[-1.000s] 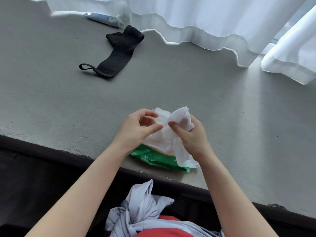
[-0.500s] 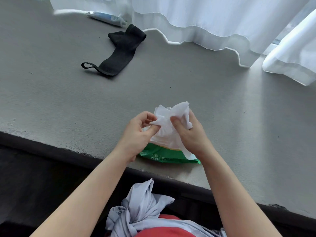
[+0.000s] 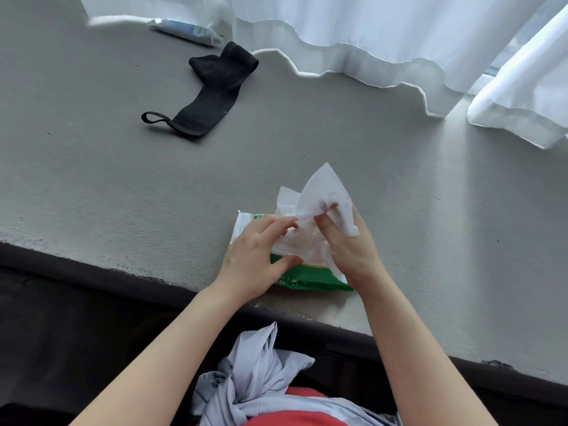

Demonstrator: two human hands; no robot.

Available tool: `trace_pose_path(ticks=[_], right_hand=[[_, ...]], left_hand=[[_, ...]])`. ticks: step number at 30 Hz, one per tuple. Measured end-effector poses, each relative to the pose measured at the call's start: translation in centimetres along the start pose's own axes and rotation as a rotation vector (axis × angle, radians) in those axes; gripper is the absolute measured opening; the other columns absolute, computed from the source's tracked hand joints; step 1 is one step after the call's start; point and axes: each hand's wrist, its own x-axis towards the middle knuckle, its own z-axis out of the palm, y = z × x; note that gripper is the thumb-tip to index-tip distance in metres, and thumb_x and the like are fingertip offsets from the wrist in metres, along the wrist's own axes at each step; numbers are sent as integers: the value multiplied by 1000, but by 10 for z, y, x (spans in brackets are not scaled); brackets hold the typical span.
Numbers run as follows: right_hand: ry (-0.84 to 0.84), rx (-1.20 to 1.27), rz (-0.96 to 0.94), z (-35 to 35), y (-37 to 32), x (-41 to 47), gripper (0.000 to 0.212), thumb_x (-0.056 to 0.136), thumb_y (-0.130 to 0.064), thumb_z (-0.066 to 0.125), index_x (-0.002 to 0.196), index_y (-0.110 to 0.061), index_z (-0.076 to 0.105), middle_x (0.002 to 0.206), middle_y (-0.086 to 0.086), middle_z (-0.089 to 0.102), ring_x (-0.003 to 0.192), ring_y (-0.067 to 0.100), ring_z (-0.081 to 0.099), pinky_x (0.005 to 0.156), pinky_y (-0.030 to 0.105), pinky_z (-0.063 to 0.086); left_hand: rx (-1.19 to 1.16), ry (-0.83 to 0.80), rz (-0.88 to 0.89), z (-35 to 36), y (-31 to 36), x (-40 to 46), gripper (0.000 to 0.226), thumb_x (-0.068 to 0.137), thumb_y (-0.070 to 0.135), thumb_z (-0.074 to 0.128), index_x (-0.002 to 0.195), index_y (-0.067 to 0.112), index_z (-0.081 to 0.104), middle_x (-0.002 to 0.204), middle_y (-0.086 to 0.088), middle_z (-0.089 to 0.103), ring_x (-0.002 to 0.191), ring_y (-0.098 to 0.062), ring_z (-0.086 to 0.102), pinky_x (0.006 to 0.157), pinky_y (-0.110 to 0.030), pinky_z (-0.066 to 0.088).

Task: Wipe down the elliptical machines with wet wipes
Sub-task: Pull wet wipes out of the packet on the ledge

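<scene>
Left hand (image 3: 255, 256) now hiding pack (image 3: 310, 276)

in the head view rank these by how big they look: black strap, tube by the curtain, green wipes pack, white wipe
1. black strap, though it lies farther off
2. white wipe and wipes pack: unsure, since hands cover part of both
3. tube, smallest, but also farthest from the camera
</scene>
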Motion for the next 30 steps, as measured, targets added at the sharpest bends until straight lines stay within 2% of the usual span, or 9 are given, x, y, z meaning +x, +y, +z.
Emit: trace_pose_path(ticks=[4, 8, 11, 14, 17, 20, 24, 27, 30], right_hand=[[-13, 82, 41, -7, -6, -2, 25, 92, -31, 64, 116, -22, 63, 111, -2, 71, 105, 15, 67, 93, 37, 53], [-29, 80, 46, -12, -8, -1, 20, 92, -17, 67, 111, -17, 66, 105, -1, 73, 102, 18, 69, 90, 36, 55], [-31, 9, 20, -15, -5, 0, 32, 87, -8, 70, 115, -22, 62, 111, 1, 69, 107, 18, 65, 94, 39, 53], [-28, -223, -142, -14, -6, 0, 26, 82, -24, 77, 105, -25, 63, 109, -2, 66, 107, 18, 61, 93, 38, 51], [92, -311, -284, -11, -10, 2, 13, 88, -21, 71, 80, -18, 62, 84, 1, 67, 83, 24, 62, 76, 44, 49], [186, -73, -219, -12, -10, 2, 20, 91, -21, 66, 75, -19, 54, 72, -2, 59, 70, 21, 55, 66, 45, 47], [193, 257, -91, -23, -16, 0, 18, 96, -7, 59, 84, -20, 54, 70, -12, 63, 67, 5, 61, 66, 24, 51], [122, 259, -91, -33, -23, -1, 19, 94, -4, 60, 83, -20, 57, 74, -12, 65, 71, 2, 63, 67, 19, 52], [63, 324, -80, -33, -28, -4, 19, 95, -4, 56, 87, -22, 57, 76, -12, 67, 76, 5, 64, 73, 23, 53]], left_hand=[[-8, 50, 64, 4, -2, -2, 46, 77, 54, 59, 121, 41, 48, 104, 16, 54, 98, -5, 48, 74, -18, 38], [-124, 35, 24, 4, 2, 5, 41, 76, 56, 57, 114, 44, 49, 87, 19, 51, 86, -5, 49, 78, -17, 39], [-121, 16, 29, 9, 1, 12, 28, 83, 51, 53, 109, 42, 51, 78, 18, 47, 79, -10, 49, 76, -26, 40], [-27, 1, 38, 12, -2, 14, 20, 86, 42, 54, 105, 38, 48, 77, 17, 41, 79, -13, 46, 71, -35, 45], [-21, -14, 27, 11, 0, 15, 26, 83, 47, 55, 107, 41, 47, 81, 15, 42, 79, -9, 45, 70, -34, 46], [-29, 21, 52, 11, 0, 12, 28, 78, 55, 53, 99, 37, 47, 85, 10, 47, 77, -13, 49, 66, -32, 45], [-11, 135, 98, 15, -3, 3, 29, 81, 46, 59, 77, 19, 47, 82, 2, 54, 73, -15, 47, 59, -29, 40], [-21, 193, 76, 17, 0, -1, 39, 85, 44, 61, 84, 5, 65, 90, 0, 63, 82, -17, 56, 65, -32, 45], [-88, 236, 77, 19, 6, -1, 34, 83, 37, 64, 90, 4, 65, 89, -2, 66, 84, -16, 58, 71, -33, 45]])
